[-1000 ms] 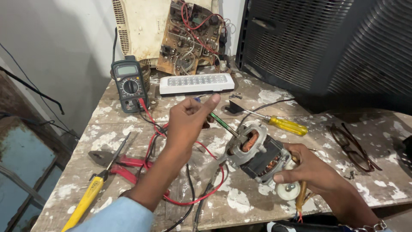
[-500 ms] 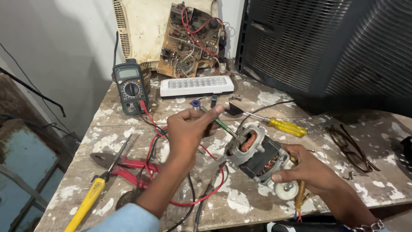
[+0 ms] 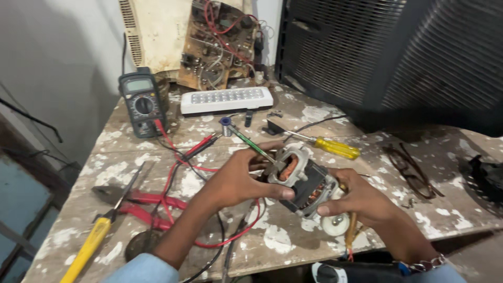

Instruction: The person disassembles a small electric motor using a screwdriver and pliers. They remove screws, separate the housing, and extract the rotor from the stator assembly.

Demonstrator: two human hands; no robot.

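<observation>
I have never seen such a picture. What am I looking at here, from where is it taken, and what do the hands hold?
The picture comes from a camera worn on a person's head, looking down at that person's own two bare hands over a paint-spotted workbench. There is no machine arm. The left hand and the right hand both grip a small electric motor; copper windings show inside its grey frame. Around it lie a multimeter with red and black test leads, a yellow-handled screwdriver, a green-handled screwdriver, red-handled pliers, a white LED lamp and spectacles. An old circuit board leans at the back.
</observation>
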